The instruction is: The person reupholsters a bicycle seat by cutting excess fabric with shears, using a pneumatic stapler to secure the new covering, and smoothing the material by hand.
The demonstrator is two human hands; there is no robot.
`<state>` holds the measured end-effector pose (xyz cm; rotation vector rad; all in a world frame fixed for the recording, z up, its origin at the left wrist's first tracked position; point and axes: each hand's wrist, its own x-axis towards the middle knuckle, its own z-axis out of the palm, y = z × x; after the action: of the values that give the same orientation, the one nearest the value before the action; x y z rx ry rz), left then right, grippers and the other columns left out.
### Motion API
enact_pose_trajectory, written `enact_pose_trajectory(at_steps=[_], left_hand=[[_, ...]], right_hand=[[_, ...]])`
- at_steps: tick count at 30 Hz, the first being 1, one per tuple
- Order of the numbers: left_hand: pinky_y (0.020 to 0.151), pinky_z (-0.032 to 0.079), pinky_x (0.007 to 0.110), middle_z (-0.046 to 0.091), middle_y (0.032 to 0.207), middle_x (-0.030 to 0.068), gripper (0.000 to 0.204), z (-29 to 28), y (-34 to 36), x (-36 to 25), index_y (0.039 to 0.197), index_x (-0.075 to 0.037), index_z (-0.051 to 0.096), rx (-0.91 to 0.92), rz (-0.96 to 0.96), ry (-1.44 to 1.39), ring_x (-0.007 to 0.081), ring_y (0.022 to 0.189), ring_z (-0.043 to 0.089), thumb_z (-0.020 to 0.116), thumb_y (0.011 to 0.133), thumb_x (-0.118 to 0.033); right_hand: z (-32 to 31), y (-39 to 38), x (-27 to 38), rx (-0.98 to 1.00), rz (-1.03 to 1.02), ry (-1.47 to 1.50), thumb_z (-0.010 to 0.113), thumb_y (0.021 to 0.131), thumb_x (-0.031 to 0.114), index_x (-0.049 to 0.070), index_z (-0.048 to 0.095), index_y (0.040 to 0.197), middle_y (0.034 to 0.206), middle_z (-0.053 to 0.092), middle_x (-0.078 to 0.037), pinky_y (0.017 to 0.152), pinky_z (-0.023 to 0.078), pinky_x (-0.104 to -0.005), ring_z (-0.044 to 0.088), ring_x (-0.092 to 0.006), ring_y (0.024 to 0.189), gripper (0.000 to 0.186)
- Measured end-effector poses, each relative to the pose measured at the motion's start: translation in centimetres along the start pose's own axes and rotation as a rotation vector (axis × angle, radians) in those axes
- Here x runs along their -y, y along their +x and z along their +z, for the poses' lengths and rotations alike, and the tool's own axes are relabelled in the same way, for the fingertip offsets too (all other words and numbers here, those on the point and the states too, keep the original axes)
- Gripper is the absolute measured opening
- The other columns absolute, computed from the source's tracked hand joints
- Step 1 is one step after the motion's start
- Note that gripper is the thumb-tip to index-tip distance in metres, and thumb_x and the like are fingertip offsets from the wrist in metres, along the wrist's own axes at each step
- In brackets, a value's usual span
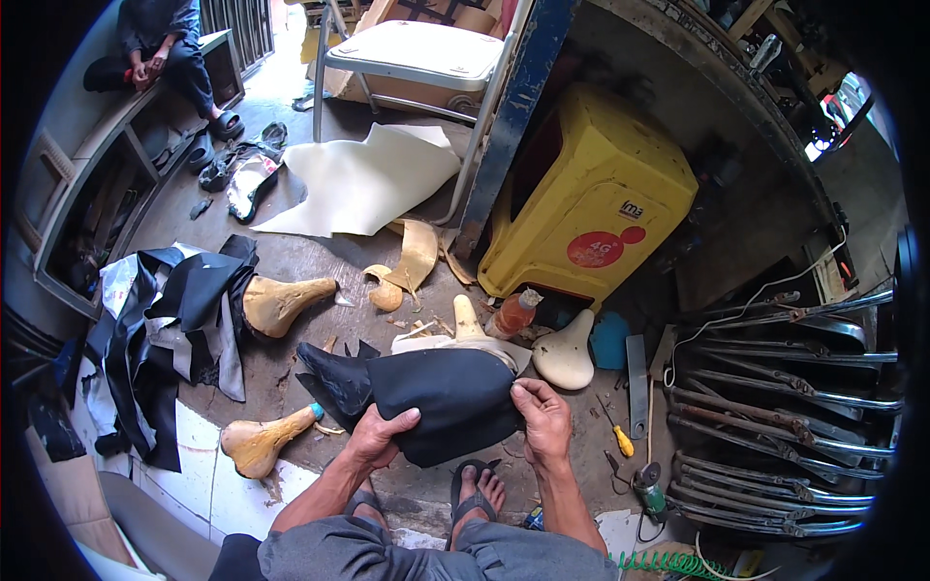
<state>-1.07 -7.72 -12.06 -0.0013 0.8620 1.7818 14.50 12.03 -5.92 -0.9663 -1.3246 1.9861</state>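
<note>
My left hand [381,436] grips the near left edge of a black leatherette sheet [441,392], thumb lying on top. At the sheet's right end my right hand [544,414] pinches the edge between thumb and fingers. From under the left end juts a black moulded piece [339,378], shaped like a saddle nose. What lies beneath the sheet is hidden. Just beyond it are a pale foam piece [468,318] and a bottle [513,315] with orange contents. A cream foam saddle [565,353] rests to the right.
Two yellowed foam saddles, one far [281,305] and one near [254,447], lie left beside black fabric scraps [184,300]. On the right are a yellow-handled screwdriver [622,441], a green power tool [649,489] and stacked metal frames [785,426]. Behind stand a yellow stool [610,194] and a folding chair [417,53]; a person [160,48] sits far left.
</note>
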Motion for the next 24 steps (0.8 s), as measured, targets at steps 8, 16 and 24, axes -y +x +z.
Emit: enact_pose_trajectory(at_steps=[8,16,24], left_hand=[[0.102,0.048,0.039,0.062,0.125,0.0122,0.063,-2.1,0.9,0.9,0.138,0.001,0.050,-0.265,-0.043,0.338,0.0240,0.114,0.061,0.080,0.088,-0.021],[0.101,0.048,0.044,0.057,0.131,0.0203,0.063,4.5,3.1,0.3,0.134,-0.002,0.055,0.271,0.698,1.370,0.0354,0.121,0.056,0.081,0.082,-0.026],[0.086,0.052,0.044,0.069,0.100,0.0166,0.034,2.1,7.4,4.8,0.105,-0.003,0.065,0.342,0.422,1.362,0.0358,0.100,0.066,0.081,0.081,-0.022]], right_hand=[[-0.8,0.6,0.2,0.180,-0.069,-0.485,0.069,0.097,0.016,0.001,0.069,0.104,0.090,0.072,-0.001,0.073,0.049,-0.0258,0.065,-0.0086,0.082,0.017],[-2.3,1.4,0.1,0.455,-0.010,-0.943,0.069,0.094,0.022,0.003,0.070,0.103,0.086,0.072,-0.015,0.076,0.052,-0.0359,0.070,-0.0231,0.081,0.021],[-4.6,2.0,-3.6,0.456,0.039,-0.942,0.068,0.095,0.021,0.004,0.070,0.107,0.090,0.073,-0.014,0.078,0.052,-0.0361,0.070,-0.0225,0.083,0.021]])
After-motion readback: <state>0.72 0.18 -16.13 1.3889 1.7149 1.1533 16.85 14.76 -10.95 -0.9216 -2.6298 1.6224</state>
